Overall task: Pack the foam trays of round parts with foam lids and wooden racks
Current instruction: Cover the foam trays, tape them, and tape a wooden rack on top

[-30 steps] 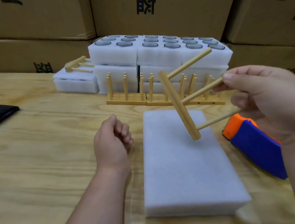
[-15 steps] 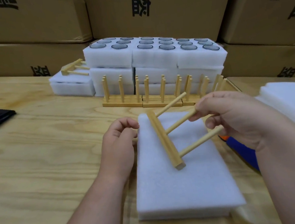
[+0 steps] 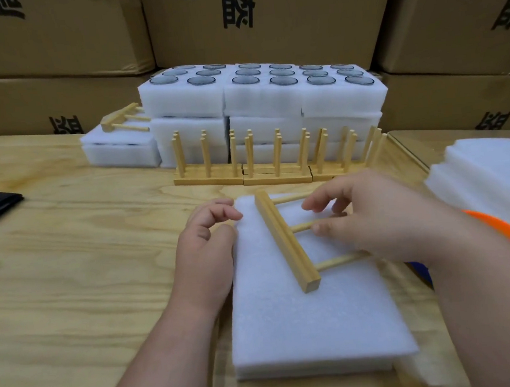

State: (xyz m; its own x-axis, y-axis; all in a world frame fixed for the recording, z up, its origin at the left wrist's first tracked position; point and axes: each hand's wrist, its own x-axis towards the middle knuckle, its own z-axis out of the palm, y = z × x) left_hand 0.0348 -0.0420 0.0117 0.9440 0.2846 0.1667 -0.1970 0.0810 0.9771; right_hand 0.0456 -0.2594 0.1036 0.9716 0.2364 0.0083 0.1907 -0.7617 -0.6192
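So compared with half a second before, the small pale wooden rack with three dowel pegs [image 3: 285, 240] had come down out of the air and was lying flat on the white rectangular foam lid [image 3: 314, 317], which sat on the light plywood tabletop [image 3: 69, 271]. Earlier it had been tilted up with only one end of its base bar near the foam. The right hand [image 3: 382, 216] was over the pegs, fingers [image 3: 319, 203] loosely curled with the tips on or just above the middle peg; couldn't tell if it was actually pinching it. The left hand [image 3: 205, 241] sat at the lid's left edge, fingers curled in and holding nothing, much like before.

The rack's base bar ran diagonally, far-left to near-right, across the far half of the lid. Its three pegs pointed off to the right, toward the right hand.

Behind that, a row of upright wooden peg racks [image 3: 260, 162] stood in front of stacked white foam trays of round grey parts [image 3: 263, 93], with brown cardboard boxes [image 3: 263, 16] at the back.
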